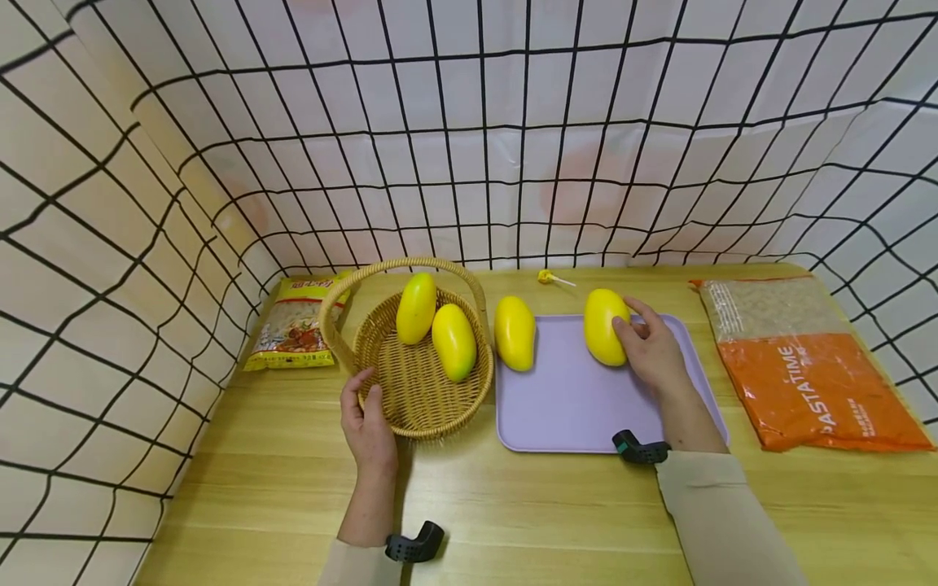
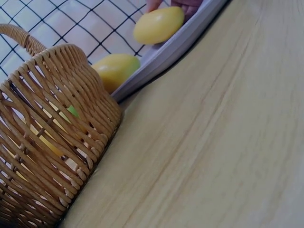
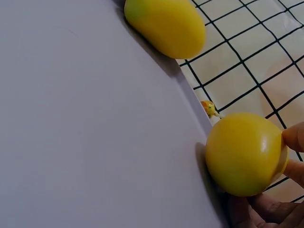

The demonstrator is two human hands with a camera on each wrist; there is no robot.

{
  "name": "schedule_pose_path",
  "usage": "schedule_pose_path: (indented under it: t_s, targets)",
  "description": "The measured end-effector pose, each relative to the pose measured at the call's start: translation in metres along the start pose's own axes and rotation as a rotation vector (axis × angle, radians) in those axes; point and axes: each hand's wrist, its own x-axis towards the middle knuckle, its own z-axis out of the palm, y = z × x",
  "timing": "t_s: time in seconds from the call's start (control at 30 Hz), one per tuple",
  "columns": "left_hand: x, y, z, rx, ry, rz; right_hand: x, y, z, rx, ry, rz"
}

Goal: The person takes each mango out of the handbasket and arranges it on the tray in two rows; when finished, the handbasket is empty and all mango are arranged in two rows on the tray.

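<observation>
Fingers of the right hand (image 1: 655, 352) grip the right side of a yellow mango (image 1: 606, 327), which sits at the far part of a lilac tray (image 1: 564, 415); whether it touches the tray I can't tell. Left of those fingers, a second mango (image 1: 515, 334) lies across the tray's edge; a lollipop (image 1: 545, 277) lies beyond them, an orange bag (image 1: 813, 382) to their right. The left hand's (image 1: 371, 435) fingers hold the rim of a wicker basket (image 1: 418, 407), with two greenish-yellow mangoes (image 1: 454, 343) inside, ahead and to the right of them.

The left wrist view cropped the basket (image 2: 78, 78); its weave partly hid mangoes (image 1: 454, 342). Fine print (image 1: 859, 419) on the orange bag (image 1: 806, 395) was illegible.
</observation>
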Motion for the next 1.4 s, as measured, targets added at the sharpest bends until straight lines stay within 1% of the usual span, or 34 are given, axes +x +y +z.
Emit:
schedule_pose_path:
  t_s: [0.17, 0.37, 0.63, 1.07, 1.3, 1.4]
  targets:
    - [0.0, 0.001, 0.0, -0.013, 0.0, -0.005, 0.001, 0.0, -0.002, -0.003, 0.008, 0.005]
    - [0.0, 0.0, 0.0, -0.016, -0.005, 0.004, 0.0, 0.001, -0.004, -0.009, 0.02, -0.005]
    - [0.0, 0.0, 0.0, -0.01, 0.001, -0.004, -0.001, 0.0, -0.007, -0.009, 0.005, -0.009]
    - [0.0, 0.0, 0.0, -0.007, -0.007, 0.002, 0.0, 0.004, -0.009, -0.072, 0.01, -0.011]
    - [0.0, 0.0, 0.0, -0.003, -0.006, 0.009, -0.001, 0.005, -0.01, -0.096, 0.016, -0.039]
    - [0.0, 0.001, 0.0, -0.004, -0.005, 0.008, -0.001, 0.003, -0.011, -0.124, 0.018, -0.035]
